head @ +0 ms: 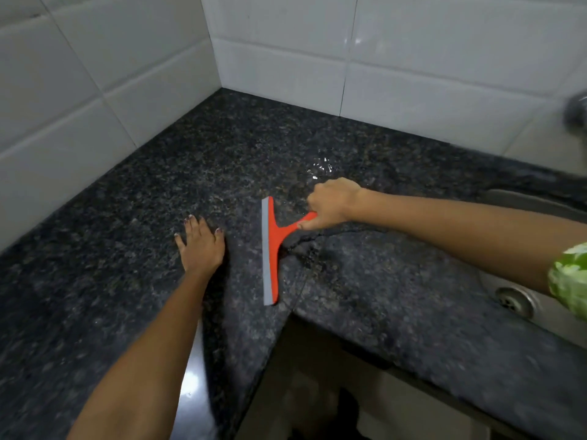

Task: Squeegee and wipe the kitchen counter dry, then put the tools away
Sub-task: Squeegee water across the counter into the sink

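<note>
**Squeegee down on the wet counter**

Right hand (333,204) curls tight round the orange handle, and the squeegee (271,249) lies out in the middle of the counter (127,281), grey blade edge to the left. Left hand (200,246) rests flat just beside the blade, fingers straight and spread. Water (320,166) glints beyond the right hand. Sink (514,300) at the right edge, tiles (286,42) behind.

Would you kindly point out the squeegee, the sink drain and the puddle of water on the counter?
squeegee (273,236): head view, on the orange frame beside the blade.
sink drain (514,302): head view, on the metal strainer.
puddle of water (320,166): head view, on its glinting surface.
</note>
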